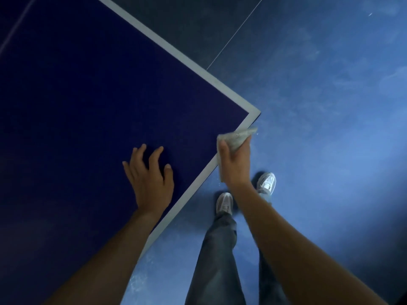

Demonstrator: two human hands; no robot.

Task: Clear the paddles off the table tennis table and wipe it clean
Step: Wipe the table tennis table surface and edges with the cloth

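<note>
Now my right hand (pixel 235 166) grips a crumpled pale cloth (pixel 236 137) at the table's (pixel 88 95) white-edged corner. My left hand (pixel 149 177) rests spread-fingered on the dark blue top.

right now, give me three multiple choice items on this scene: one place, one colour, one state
1. Where is the cloth?
A. at the table's edge near its corner
B. on the floor
C. at mid-table

2. What colour is the table top?
A. green
B. dark blue
C. red

3. How is the left hand?
A. gripping a paddle
B. flat on the table, fingers spread
C. in a fist

Answers:
1 A: the right hand grips it against the pale border by the corner.
2 B: the top is dark blue inside that border.
3 B: its palm rests on the top.
</note>
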